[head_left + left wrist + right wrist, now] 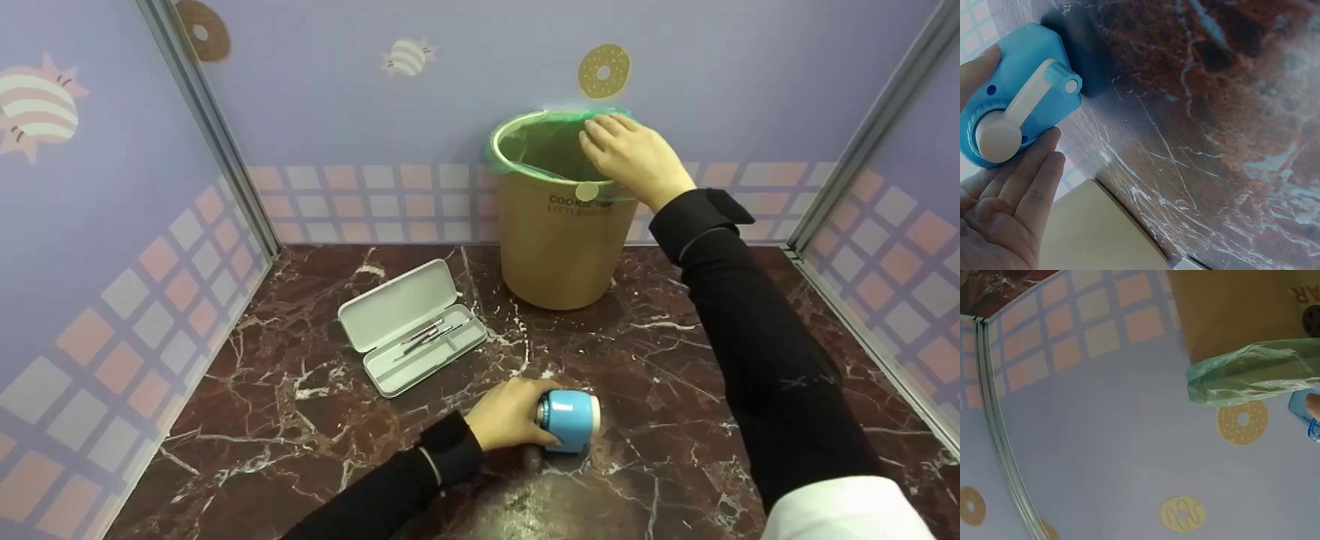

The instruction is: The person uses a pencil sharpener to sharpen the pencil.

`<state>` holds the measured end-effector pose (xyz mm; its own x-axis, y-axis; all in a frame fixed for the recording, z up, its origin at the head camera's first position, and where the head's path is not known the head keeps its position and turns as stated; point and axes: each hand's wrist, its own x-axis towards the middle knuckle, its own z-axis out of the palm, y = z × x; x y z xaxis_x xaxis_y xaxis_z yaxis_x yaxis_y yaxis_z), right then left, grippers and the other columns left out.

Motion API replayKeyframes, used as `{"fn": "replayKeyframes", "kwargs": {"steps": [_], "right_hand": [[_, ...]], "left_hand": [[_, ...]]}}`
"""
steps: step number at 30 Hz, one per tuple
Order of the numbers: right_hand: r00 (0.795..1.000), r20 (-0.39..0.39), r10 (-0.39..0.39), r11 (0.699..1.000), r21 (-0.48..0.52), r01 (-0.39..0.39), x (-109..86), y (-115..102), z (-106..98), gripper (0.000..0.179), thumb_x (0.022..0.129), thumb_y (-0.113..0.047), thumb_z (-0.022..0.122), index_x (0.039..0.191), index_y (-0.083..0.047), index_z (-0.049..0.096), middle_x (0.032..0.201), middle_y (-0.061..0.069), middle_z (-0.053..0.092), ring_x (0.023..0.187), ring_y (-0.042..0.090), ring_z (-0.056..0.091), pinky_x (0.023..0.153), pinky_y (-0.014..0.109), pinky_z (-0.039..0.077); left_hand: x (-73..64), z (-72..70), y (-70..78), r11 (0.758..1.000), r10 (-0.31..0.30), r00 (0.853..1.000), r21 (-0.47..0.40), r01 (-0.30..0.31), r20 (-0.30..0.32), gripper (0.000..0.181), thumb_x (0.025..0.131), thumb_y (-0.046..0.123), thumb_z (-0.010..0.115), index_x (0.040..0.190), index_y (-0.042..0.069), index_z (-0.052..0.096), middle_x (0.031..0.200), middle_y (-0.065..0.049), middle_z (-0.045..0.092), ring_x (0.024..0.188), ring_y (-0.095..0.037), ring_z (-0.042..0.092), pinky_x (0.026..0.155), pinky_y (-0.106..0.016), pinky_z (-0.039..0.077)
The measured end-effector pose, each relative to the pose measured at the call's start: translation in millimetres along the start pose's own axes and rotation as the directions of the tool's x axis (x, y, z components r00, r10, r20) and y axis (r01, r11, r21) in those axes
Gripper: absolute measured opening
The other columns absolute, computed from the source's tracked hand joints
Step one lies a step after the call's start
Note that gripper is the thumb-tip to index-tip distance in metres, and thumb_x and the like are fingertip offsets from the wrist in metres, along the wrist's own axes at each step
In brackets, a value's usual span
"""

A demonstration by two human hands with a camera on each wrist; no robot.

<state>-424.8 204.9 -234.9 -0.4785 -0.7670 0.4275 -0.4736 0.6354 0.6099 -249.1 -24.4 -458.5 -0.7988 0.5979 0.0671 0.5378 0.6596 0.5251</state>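
Note:
My left hand (510,416) grips a blue hand-crank pencil sharpener (570,421), thumb on one side and fingers on the other, low over the marble-patterned table. Its white crank arm (1032,93) with a blue knob faces the palm in the left wrist view. Over the tan trash bin (566,255) is my right hand (637,157), at the right side of the rim. At the edge of the right wrist view, a thumb (1313,405) presses a blue translucent piece (1299,406) that looks like the sharpener's shavings drawer. Most of that piece is hidden.
A green plastic liner (1252,374) folds over the bin's rim. Left of the bin lies an open pale pencil case (397,300) with several pencils (427,337) inside. Patterned wall panels (337,112) enclose the table (300,450) at the back and both sides.

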Motion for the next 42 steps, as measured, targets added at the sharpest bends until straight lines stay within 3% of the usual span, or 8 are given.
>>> {"fn": "replayKeyframes", "kwargs": {"steps": [4,7,13,18,26,30,39,42], "right_hand": [[0.984,-0.020,0.176,0.971,0.165,-0.171,-3.7,1,0,0.041,0.091,0.016,0.057,0.132,0.010,0.059,0.135,0.028,0.064,0.128,0.043,0.061,0.115,0.050,0.046],[0.941,0.003,0.339,0.903,0.281,-0.326,-5.9,0,0,0.048,0.089,0.009,0.068,0.135,0.009,0.057,0.137,0.029,0.062,0.130,0.044,0.059,0.115,0.051,0.046],[0.789,0.171,0.590,0.677,0.427,-0.599,-9.4,-3,0,0.064,0.090,-0.008,0.076,0.147,0.004,0.048,0.149,0.026,0.054,0.140,0.044,0.051,0.116,0.054,0.044],[0.654,0.274,0.705,0.466,0.516,-0.719,-11.3,-6,2,0.068,0.093,-0.021,0.075,0.149,0.003,0.045,0.149,0.027,0.054,0.139,0.046,0.051,0.118,0.055,0.041],[0.522,0.289,0.802,0.248,0.635,-0.732,-17.8,-13,6,0.066,0.090,-0.029,0.079,0.141,0.005,0.055,0.138,0.027,0.064,0.131,0.041,0.061,0.113,0.049,0.047],[0.502,0.270,0.822,0.186,0.705,-0.684,-22.6,-16,7,0.064,0.088,-0.028,0.081,0.139,0.003,0.058,0.135,0.025,0.067,0.128,0.037,0.065,0.113,0.044,0.048],[0.513,0.233,0.826,0.082,0.851,-0.519,-48.2,-32,-3,0.067,0.083,-0.021,0.086,0.140,0.001,0.057,0.140,0.023,0.064,0.133,0.032,0.062,0.117,0.031,0.045],[0.535,0.239,0.810,0.055,0.877,-0.477,-63.5,-42,-10,0.067,0.083,-0.016,0.085,0.141,0.001,0.056,0.142,0.022,0.062,0.134,0.031,0.061,0.118,0.031,0.044]], "left_hand": [[0.4,-0.3,0.9,1.000,-0.005,1.000,0.001,0.005,-0.001,0.070,0.066,0.031,0.096,0.127,0.014,0.068,0.113,-0.005,0.078,0.092,-0.014,0.074,0.086,-0.025,0.058],[0.8,-0.2,1.2,1.000,-0.003,1.000,0.010,0.003,-0.008,0.070,0.066,0.032,0.096,0.127,0.014,0.068,0.112,-0.005,0.078,0.091,-0.014,0.074,0.084,-0.025,0.058],[1.7,-0.3,1.9,1.000,-0.006,1.000,0.008,0.006,-0.012,0.071,0.065,0.032,0.096,0.128,0.014,0.068,0.113,-0.005,0.078,0.092,-0.014,0.074,0.085,-0.026,0.058],[2.7,-1.0,2.4,1.000,0.001,1.000,0.008,-0.001,-0.009,0.071,0.065,0.031,0.096,0.128,0.013,0.068,0.115,-0.006,0.078,0.095,-0.016,0.074,0.088,-0.026,0.059],[4.5,-1.8,1.1,1.000,0.009,1.000,0.015,-0.009,-0.012,0.070,0.067,0.031,0.095,0.129,0.012,0.068,0.115,-0.006,0.077,0.096,-0.017,0.074,0.088,-0.027,0.059],[4.7,-3.1,0.3,1.000,0.004,1.000,0.018,-0.004,-0.008,0.069,0.068,0.032,0.095,0.129,0.012,0.067,0.114,-0.006,0.077,0.094,-0.017,0.074,0.086,-0.027,0.059],[5.0,-4.0,-2.1,0.999,0.034,0.999,0.039,-0.034,-0.012,0.068,0.069,0.032,0.094,0.129,0.013,0.067,0.112,-0.006,0.078,0.094,-0.018,0.075,0.085,-0.027,0.059],[5.2,-4.0,-2.9,0.998,0.036,0.999,0.044,-0.036,-0.006,0.068,0.070,0.032,0.093,0.130,0.013,0.066,0.112,-0.006,0.078,0.094,-0.018,0.075,0.085,-0.027,0.059]]}}
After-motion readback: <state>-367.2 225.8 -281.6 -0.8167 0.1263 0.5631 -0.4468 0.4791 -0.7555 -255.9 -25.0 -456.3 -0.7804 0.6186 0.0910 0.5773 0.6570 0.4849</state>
